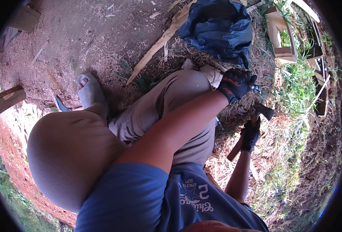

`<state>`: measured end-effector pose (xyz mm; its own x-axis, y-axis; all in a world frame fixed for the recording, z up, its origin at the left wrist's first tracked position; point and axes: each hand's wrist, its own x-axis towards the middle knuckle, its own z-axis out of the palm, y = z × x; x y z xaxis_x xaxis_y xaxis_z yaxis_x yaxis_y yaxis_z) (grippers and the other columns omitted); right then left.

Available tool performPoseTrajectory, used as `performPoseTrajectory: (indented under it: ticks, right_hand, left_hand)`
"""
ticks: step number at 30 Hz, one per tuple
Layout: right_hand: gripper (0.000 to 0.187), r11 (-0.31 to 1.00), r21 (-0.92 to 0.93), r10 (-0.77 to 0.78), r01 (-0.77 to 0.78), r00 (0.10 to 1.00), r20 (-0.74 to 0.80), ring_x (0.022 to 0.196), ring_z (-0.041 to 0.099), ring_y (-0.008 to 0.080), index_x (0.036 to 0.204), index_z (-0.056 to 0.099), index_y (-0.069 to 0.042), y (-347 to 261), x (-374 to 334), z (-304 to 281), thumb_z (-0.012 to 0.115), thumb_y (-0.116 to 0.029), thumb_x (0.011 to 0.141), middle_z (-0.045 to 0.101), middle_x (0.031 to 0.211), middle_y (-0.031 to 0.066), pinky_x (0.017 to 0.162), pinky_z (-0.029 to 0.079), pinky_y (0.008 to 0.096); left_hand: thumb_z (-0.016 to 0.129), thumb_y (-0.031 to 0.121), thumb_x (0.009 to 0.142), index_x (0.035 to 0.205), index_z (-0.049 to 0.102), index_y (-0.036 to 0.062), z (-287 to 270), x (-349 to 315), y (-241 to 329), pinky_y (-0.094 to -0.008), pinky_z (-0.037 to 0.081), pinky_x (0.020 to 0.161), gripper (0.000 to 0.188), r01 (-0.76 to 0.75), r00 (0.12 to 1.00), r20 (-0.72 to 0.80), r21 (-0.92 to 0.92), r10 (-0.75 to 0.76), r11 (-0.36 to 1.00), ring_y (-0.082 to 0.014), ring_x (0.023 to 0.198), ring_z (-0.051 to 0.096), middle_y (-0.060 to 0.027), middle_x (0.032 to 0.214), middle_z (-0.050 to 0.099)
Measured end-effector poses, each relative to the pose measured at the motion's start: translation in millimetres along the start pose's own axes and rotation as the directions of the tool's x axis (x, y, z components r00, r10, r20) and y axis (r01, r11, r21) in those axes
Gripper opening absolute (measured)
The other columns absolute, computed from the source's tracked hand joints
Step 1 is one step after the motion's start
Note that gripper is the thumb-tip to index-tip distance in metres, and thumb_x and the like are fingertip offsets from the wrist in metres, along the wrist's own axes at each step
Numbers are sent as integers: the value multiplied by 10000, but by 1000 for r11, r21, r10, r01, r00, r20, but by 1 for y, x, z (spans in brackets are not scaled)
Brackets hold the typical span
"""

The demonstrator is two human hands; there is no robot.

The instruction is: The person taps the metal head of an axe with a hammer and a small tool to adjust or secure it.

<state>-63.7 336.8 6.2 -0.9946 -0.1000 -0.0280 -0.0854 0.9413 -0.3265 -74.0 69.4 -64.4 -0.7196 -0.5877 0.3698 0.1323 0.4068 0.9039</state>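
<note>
My left hand [236,85], in a black glove with red markings, is closed beyond my bent knee. A short thing with a shiny metal end [256,89] sticks out at its far right side; the grip hides the rest, and I cannot tell its kind. A pale, rough lump [210,75] lies right beside that hand. My right hand [251,135], also gloved in black, is wrapped round the wooden handle of a hatchet [264,111]. The dark flared head is up, just below and right of my left hand, and the handle's end points down to the left.
A dark plastic bag [219,31] lies beyond my knee, next to a long split wooden strip [159,46]. Wooden frames [282,34] stand at the far right by grass. At the left are a curved wooden piece [4,101] and a blade-like object [60,104] near my sandalled foot [89,91].
</note>
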Motion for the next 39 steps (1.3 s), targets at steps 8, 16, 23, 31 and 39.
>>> performPoseTrajectory:
  ticks: [8, 16, 23, 31, 39]
  right_hand:
    - [668, 942, -195, -292, 272, 952, -86, 661, 659, 127, 1643, 370, -98, 78, 21, 35, 639, -298, 1065, 722, 1004, 97, 541, 536, 307]
    - [705, 896, -237, -366, 375, 927, 81, 1044, 715, 372, 1621, 408, -105, -7, 50, 52, 692, -254, 994, 731, 1194, 197, 850, 571, 456]
    - [617, 723, -574, -254, 385, 920, 297, 1274, 614, 386, 1463, 546, -151, -64, 53, 86, 678, -479, 957, 619, 1408, 167, 1028, 510, 486]
    - [788, 729, -454, -376, 513, 854, 360, 1455, 496, 352, 1635, 394, -183, -59, 59, 76, 638, -543, 979, 453, 1640, 154, 1157, 445, 465]
    - [822, 637, -457, -545, 621, 782, 304, 1341, 583, 421, 1619, 397, -182, -44, 66, 88, 706, -493, 925, 500, 1577, 188, 1054, 526, 499]
  left_hand:
    - [661, 365, 955, 899, 656, 164, 11, -11, 10, -504, 558, 725, 208, -71, 989, 137, 44, 64, 997, -320, 778, 703, -82, 786, 678]
    - [649, 421, 929, 1034, 684, 197, 9, -5, 11, -517, 562, 727, 249, 11, 949, 313, 93, -39, 996, -322, 837, 718, -92, 930, 728]
    - [674, 484, 891, 1045, 707, 135, 19, -6, 5, -511, 575, 782, 383, 17, 960, 273, 129, -52, 991, -338, 901, 740, -139, 972, 748]
    - [694, 483, 868, 1036, 698, 123, 36, -12, 13, -514, 548, 761, 398, -76, 991, 129, 239, 46, 968, -345, 848, 700, -135, 931, 734]
    - [722, 459, 854, 989, 722, 130, 30, -15, 9, -512, 552, 719, 356, -138, 982, 155, 192, 109, 972, -350, 796, 711, -122, 810, 723]
